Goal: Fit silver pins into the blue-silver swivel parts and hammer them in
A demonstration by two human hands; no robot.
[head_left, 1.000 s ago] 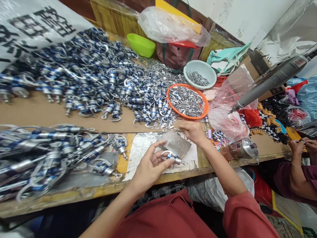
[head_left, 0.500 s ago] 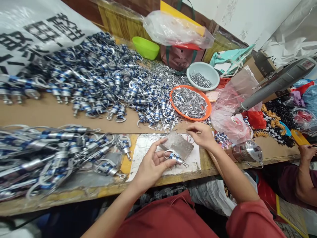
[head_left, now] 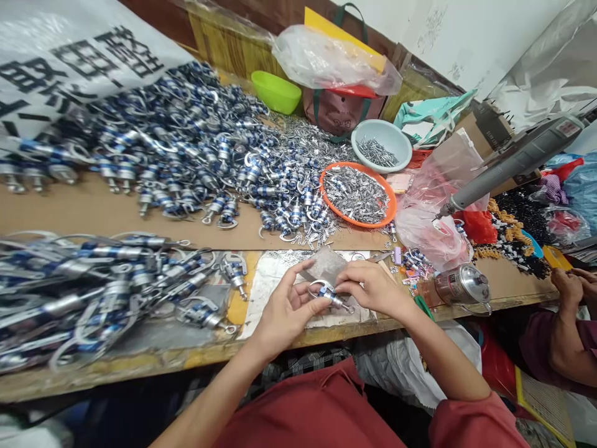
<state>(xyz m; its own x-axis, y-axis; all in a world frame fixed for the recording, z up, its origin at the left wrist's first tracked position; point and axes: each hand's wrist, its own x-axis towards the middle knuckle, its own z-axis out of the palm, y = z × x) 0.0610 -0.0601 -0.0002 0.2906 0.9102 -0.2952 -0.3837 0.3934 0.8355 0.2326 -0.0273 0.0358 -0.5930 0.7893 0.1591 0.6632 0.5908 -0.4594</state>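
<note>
Between the thumb and fingers of my left hand (head_left: 293, 305) is a small silver-and-blue metal fitting (head_left: 332, 295) with a curved arm and a ring at its right end. My right hand (head_left: 373, 286) is at the fitting's upper side, thumb and fingertips pinched together. Anything in that pinch is too small or hidden to make out. Just behind both hands, a grey metal plate (head_left: 326, 262) is partly covered by them. It rests over a worn white sheet (head_left: 265, 292) on the bench. To the left, more such fittings (head_left: 102, 292) lie heaped near the bench's front edge.
Behind are a large heap of fittings (head_left: 186, 143), an orange basin (head_left: 394, 208) of small metal pieces and a pale blue bowl (head_left: 405, 140) of pins. A grey power screwdriver (head_left: 513, 165) hangs at right above plastic bags. A metal jug (head_left: 461, 286) and another person's hands (head_left: 566, 289) are farther right.
My right hand has come left and down from beyond the plate to the fitting. My left hand keeps the fitting in nearly the same place.
</note>
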